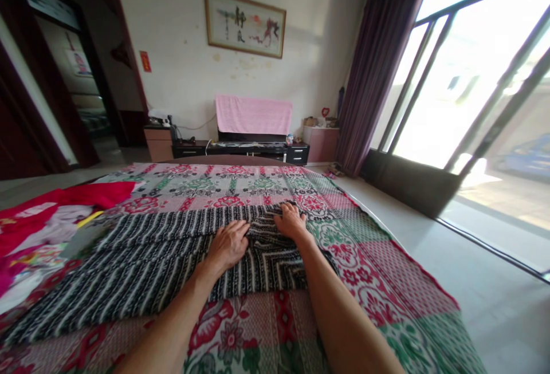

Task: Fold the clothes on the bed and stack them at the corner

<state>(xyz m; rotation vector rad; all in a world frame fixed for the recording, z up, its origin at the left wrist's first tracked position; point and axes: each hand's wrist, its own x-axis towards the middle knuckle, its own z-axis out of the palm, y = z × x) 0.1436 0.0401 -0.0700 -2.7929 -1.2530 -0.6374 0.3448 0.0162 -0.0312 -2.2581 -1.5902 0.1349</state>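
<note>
Fingers (289, 210) on knitwear (148, 256), floral cloth (232, 334), curtain (374, 65)

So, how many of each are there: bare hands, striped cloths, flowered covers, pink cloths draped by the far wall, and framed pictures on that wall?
Bare hands: 2, left hand and right hand
Striped cloth: 1
Flowered cover: 1
Pink cloth: 1
Framed picture: 1
Total: 6

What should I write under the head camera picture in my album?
A left hand and a right hand rest on striped black-and-white fabric spread over a flowery cover.
</note>
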